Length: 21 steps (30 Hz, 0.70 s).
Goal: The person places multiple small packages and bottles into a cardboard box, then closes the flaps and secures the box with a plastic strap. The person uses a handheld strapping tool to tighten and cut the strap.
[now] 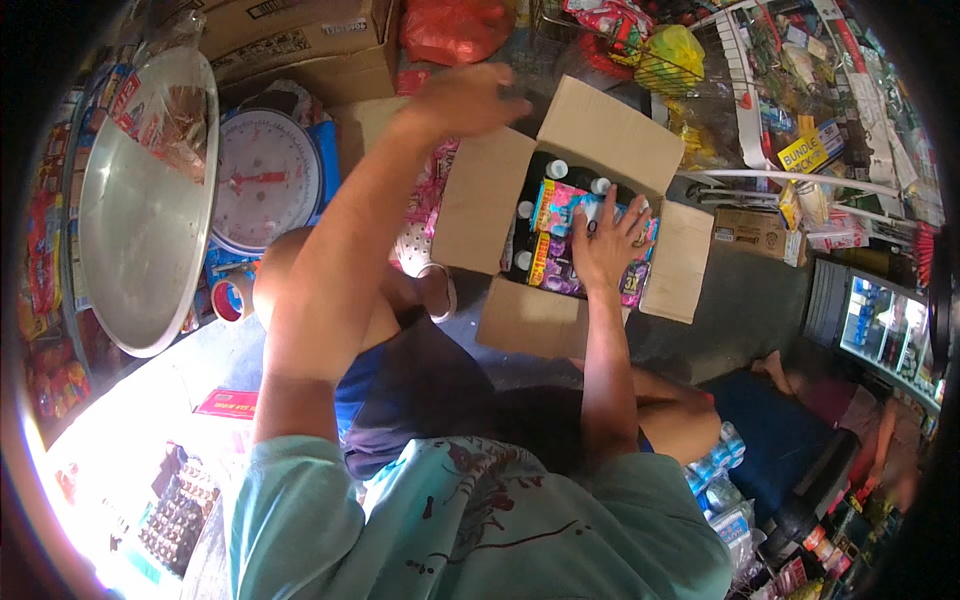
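My right hand [609, 244] lies flat with fingers spread on top of printed packets inside an open cardboard carton [611, 135]. Under it are a pink-and-blue packet [556, 208] and a purple packet [553, 262], side by side. Dark bottles with white caps [556, 169] stand upright beneath and around these packets. My left hand [476, 101], blurred, hovers up and left of the carton, its thumb apart from the fingers and nothing seen in it. Pink packaging [435, 180] shows between my left forearm and the carton's left flap [484, 199].
At left stand a dial scale [266, 176] with a metal pan [146, 225] and a tape roll [232, 296]. A large cardboard box [300, 45] and red plastic bag [457, 30] lie beyond. Wire racks [739, 90] stand upper right; another person [874, 427] is lower right.
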Available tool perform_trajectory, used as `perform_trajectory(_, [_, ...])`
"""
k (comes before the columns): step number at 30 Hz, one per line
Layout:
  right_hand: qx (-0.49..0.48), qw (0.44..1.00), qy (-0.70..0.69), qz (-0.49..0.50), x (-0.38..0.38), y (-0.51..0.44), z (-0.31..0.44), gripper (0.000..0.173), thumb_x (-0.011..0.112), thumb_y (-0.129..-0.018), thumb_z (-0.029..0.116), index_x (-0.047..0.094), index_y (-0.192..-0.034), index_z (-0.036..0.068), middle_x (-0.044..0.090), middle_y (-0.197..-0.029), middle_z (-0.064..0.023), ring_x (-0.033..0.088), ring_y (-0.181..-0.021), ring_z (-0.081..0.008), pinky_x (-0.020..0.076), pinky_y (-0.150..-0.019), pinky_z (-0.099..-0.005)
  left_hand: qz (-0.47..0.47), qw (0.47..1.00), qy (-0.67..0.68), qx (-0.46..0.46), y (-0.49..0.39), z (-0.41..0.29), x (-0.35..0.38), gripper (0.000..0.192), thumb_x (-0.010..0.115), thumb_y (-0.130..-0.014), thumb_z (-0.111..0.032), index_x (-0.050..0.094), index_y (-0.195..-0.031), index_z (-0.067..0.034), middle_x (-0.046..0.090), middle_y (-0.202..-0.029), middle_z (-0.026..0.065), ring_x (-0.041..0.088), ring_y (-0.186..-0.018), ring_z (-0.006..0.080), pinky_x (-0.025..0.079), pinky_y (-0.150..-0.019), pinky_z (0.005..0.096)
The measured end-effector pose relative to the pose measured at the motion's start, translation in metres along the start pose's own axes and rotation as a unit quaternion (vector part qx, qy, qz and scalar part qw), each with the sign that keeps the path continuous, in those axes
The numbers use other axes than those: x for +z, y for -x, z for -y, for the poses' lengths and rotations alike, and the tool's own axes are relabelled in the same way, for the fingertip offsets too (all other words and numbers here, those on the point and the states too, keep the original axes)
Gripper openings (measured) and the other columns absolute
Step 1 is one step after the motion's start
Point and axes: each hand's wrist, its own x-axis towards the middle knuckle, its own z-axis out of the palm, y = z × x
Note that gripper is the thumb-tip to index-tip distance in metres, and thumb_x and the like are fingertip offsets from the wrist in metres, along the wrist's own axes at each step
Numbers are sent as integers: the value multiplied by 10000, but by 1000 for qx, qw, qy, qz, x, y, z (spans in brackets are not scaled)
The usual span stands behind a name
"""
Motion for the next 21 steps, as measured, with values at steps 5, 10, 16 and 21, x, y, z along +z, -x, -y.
perform_trajectory(5, [13,999,-45,-11,11,8,-11,886,519,-968,658,239,-1649,166,122,-1658,-356,60,-1554,-520,85,-1136,-787,33,971,23,-238,-3,140,67,568,557,-941,-503,708,-1266,-61,684,-1279,226,625,-1248,394,463,-1081,487])
perform_trajectory(10, [32,998,2,-52,24,8,-9,857,508,-972,636,322,-1613,98,144,-1656,-354,135,-1535,-532,101,-1139,-774,16,936,14,-351,64,276,213,565,604,-913,-516,722,-1148,-16,700,-1063,210,665,-1039,360,508,-906,468])
perform_trajectory(16, [48,997,-44,-50,19,7,-11,801,560,-974,556,358,-1591,86,184,-1637,-361,124,-1529,-544,125,-1142,-766,-9,936,69,-345,63,345,276,618,707,-854,-549,715,-1023,46,723,-765,154,734,-717,290,584,-638,427])
perform_trajectory(21, [54,994,-80,-60,11,8,-10,789,563,-966,550,382,-1579,88,183,-1641,-353,90,-1541,-533,102,-1145,-771,77,902,211,-368,31,354,256,537,738,-833,-465,727,-968,55,734,-803,154,730,-737,298,558,-649,435])
